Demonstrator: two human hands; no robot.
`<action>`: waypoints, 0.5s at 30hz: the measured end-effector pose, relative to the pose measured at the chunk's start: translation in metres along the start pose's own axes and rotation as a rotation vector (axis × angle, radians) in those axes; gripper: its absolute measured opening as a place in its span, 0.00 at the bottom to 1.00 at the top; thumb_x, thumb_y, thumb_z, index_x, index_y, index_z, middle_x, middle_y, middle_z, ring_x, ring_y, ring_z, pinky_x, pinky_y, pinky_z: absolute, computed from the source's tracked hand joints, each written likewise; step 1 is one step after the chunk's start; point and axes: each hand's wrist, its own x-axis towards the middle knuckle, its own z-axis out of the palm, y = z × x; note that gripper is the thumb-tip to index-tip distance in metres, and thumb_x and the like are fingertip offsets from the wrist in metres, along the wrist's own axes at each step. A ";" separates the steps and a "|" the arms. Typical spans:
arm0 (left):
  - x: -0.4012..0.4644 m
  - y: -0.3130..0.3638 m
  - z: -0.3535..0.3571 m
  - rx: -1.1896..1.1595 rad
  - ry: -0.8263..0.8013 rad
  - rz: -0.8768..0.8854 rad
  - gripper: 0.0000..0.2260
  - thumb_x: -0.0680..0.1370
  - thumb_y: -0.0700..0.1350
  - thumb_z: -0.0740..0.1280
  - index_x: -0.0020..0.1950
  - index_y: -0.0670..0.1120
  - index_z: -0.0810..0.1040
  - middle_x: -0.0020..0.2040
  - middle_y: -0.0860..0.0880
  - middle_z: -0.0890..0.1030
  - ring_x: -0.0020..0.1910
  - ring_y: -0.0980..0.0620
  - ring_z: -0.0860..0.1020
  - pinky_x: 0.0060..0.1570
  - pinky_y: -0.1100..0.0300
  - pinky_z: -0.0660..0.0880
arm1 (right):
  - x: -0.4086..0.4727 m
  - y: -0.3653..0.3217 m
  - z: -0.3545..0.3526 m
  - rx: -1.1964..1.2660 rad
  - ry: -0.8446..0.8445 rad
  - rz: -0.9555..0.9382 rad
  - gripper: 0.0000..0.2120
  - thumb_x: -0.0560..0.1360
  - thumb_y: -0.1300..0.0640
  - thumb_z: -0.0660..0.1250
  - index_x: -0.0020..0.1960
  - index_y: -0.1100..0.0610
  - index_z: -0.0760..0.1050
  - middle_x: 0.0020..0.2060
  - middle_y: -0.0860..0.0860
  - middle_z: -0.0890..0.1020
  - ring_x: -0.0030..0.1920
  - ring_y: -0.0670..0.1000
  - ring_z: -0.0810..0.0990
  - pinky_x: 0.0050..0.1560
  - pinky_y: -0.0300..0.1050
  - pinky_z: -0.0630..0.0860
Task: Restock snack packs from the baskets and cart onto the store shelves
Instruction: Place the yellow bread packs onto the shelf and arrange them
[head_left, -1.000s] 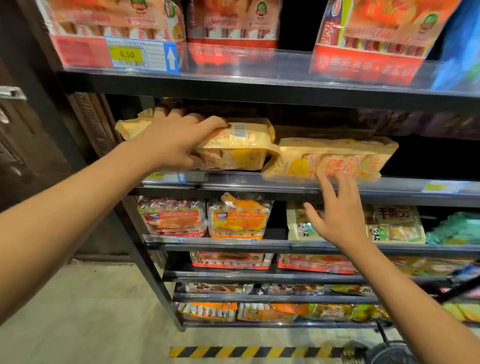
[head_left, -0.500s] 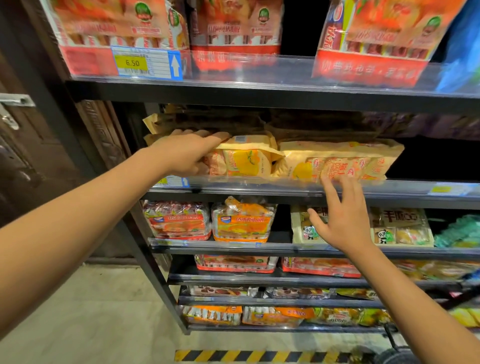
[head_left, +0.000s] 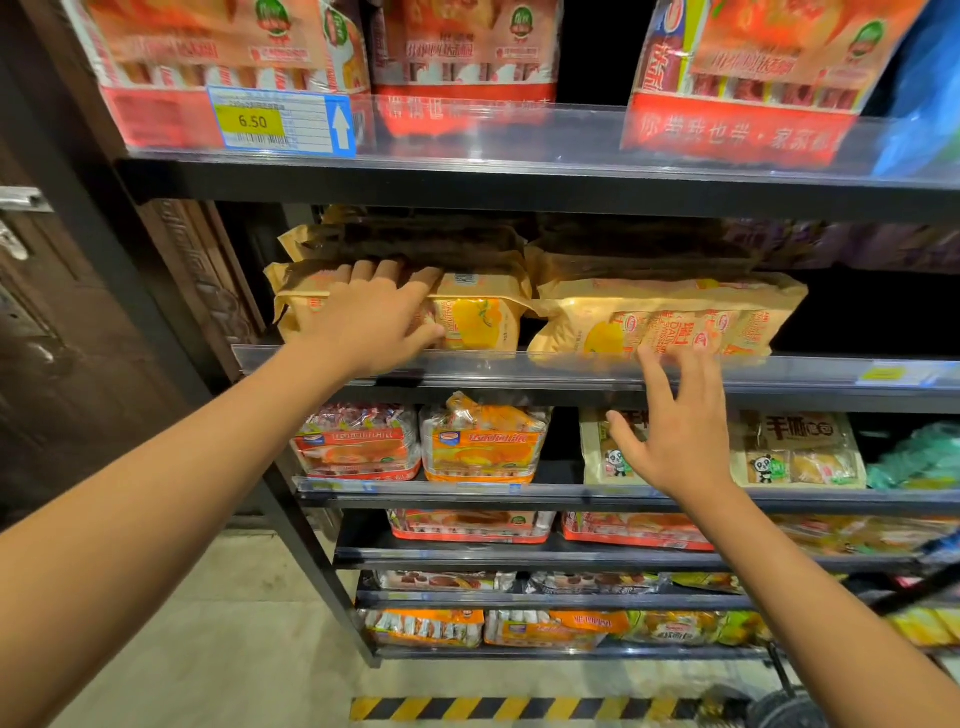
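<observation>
At the middle of the frame, on the second shelf (head_left: 571, 371) from the top, lie two stacks of tan-and-yellow snack packs. The left hand (head_left: 371, 325) lies on the left pack (head_left: 478, 317), its fingers (head_left: 363, 270) reaching over the top edge and the thumb along the front face, so the hand grips the pack on the shelf behind the clear front rail. The right hand (head_left: 675, 441) hovers below the rail with its fingers (head_left: 652, 371) spread wide and straight, holding nothing; the tips sit just in front of the right pack (head_left: 670, 322), and contact with the rail cannot be confirmed.

Assessment of handling: the packs appear to be thin film bags holding individually wrapped soft cakes. They are judged light, pliable and somewhat slippery, and the contents are likely to crush under a hard squeeze. A flat hold across the broad top and front face, as the left hand now has, suits them better than a pinch at the crimped end seam, which may tear or let the bag swing.

Noted nearby: red packs (head_left: 234, 57) on the top shelf above a price tag (head_left: 280, 122) reading 6.50, and orange packs (head_left: 483, 441) on the shelf below. Baskets and cart are not identifiable in view.
</observation>
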 end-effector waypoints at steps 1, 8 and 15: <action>0.002 0.003 0.002 -0.002 0.006 -0.001 0.32 0.82 0.64 0.58 0.82 0.52 0.59 0.74 0.38 0.69 0.71 0.33 0.67 0.72 0.38 0.62 | 0.000 0.000 0.000 -0.001 -0.004 0.001 0.35 0.77 0.43 0.67 0.77 0.59 0.66 0.69 0.65 0.68 0.72 0.69 0.65 0.71 0.72 0.65; -0.007 0.007 0.010 -0.041 0.138 -0.004 0.29 0.82 0.62 0.59 0.80 0.53 0.60 0.73 0.37 0.69 0.71 0.31 0.66 0.74 0.34 0.59 | 0.002 0.000 -0.013 -0.028 -0.024 0.020 0.32 0.77 0.42 0.65 0.77 0.56 0.68 0.69 0.64 0.69 0.71 0.67 0.67 0.68 0.70 0.69; -0.051 0.017 0.049 -0.075 0.264 -0.052 0.30 0.81 0.62 0.53 0.81 0.51 0.63 0.78 0.36 0.61 0.77 0.29 0.57 0.71 0.32 0.58 | 0.020 -0.027 -0.023 -0.090 -0.023 -0.069 0.31 0.78 0.35 0.61 0.79 0.43 0.66 0.74 0.68 0.63 0.69 0.74 0.65 0.70 0.70 0.64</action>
